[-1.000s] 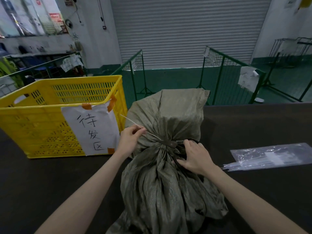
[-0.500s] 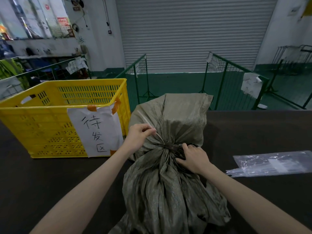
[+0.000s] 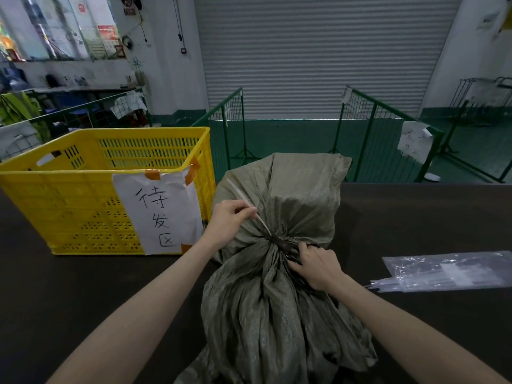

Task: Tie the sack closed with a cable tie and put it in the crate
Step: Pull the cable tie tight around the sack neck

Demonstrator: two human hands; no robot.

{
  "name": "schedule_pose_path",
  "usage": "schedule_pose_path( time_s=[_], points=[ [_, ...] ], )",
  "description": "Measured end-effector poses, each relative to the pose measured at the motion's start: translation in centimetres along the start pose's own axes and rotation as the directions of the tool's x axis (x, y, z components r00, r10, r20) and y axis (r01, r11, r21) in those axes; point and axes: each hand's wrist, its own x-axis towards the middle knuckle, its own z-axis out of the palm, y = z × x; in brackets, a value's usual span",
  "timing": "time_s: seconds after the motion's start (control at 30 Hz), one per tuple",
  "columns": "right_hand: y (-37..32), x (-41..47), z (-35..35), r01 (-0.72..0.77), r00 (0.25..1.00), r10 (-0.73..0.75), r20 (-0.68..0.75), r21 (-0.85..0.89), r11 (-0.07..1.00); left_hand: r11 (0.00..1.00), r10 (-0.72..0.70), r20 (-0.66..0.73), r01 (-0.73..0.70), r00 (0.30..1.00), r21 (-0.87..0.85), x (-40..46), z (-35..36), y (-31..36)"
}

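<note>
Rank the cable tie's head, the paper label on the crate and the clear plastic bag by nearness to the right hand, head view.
From the right hand:
1. Cable tie's head, at its fingertips on the sack's neck.
2. Clear plastic bag, to the right on the table.
3. Paper label, left on the crate.

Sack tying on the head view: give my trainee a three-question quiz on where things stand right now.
1. True or false: the sack is already inside the yellow crate.
2. Which hand pinches the cable tie tail: A left hand, B right hand?
3. Fill in: the clear bag lies to the sack's ____.

Key: 1 false; 2 A; 3 right.
</note>
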Motion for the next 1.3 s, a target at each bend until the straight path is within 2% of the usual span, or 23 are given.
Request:
schedule_pose_path(
  time_s=[0.27, 0.4, 0.47, 0.53, 0.6, 0.73, 0.83, 0.9, 1.03, 1.23, 1.3],
  points=[
    [0.1, -1.1, 0.7, -0.047, 0.998, 0.047, 0.045, 0.001, 0.999, 0.985, -0.122, -0.121, 0.105, 0.985, -0.136, 0.0, -0.8, -0.9],
    [0.9, -2.2, 1.0, -0.067, 0.998, 0.068, -0.009, 0.024, 0.997, 0.928, -0.233, -0.171, 0.165, 0.957, -0.335, -0.7, -0.8, -1.2],
    [1.7, -2.9, 1.4, -0.076, 0.994, 0.084, -0.072, 0.109, 0.991, 0.888, -0.295, -0.182, 0.199, 0.938, -0.415, -1.1, -0.5, -1.5],
    [2.5, -3.4, 1.9, -0.066, 0.982, 0.111, -0.156, 0.27, 0.96, 0.865, -0.341, -0.181, 0.233, 0.922, -0.445, -1.7, 0.0, -1.9],
    [3.3, -3.9, 2.2, -0.089, 0.963, 0.19, -0.191, 0.439, 0.894, 0.85, -0.361, -0.164, 0.251, 0.918, -0.464, -2.2, 0.6, -2.1],
    [4.7, -4.5, 2.8, -0.196, 0.886, 0.433, -0.168, 0.71, 0.676, 0.833, -0.371, -0.119, 0.274, 0.921, -0.48, -2.7, 1.5, -2.2],
    [5.6, -4.5, 2.8, -0.272, 0.814, 0.577, -0.068, 0.833, 0.482, 0.821, -0.381, -0.08, 0.298, 0.921, -0.487, -3.1, 2.4, -2.0],
    [6.8, -4.1, 3.3, -0.368, 0.771, 0.636, 0.035, 0.839, 0.4, 0.815, -0.385, -0.063, 0.307, 0.921, -0.491, -3.2, 3.2, -1.8],
    [9.1, -3.1, 5.3, -0.576, 0.723, 0.662, 0.198, 0.702, 0.419, 0.802, -0.406, -0.019, 0.346, 0.914, -0.487, -3.1, 4.2, -1.7],
    [11.4, -1.3, 7.4, -0.706, 0.664, 0.662, 0.348, 0.584, 0.401, 0.792, -0.432, 0.035, 0.397, 0.901, -0.464, -2.5, 5.4, -2.2],
    [11.9, -0.6, 7.9, -0.724, 0.654, 0.668, 0.356, 0.552, 0.414, 0.79, -0.441, 0.041, 0.409, 0.897, -0.457, -2.3, 5.5, -2.4]
  ],
)
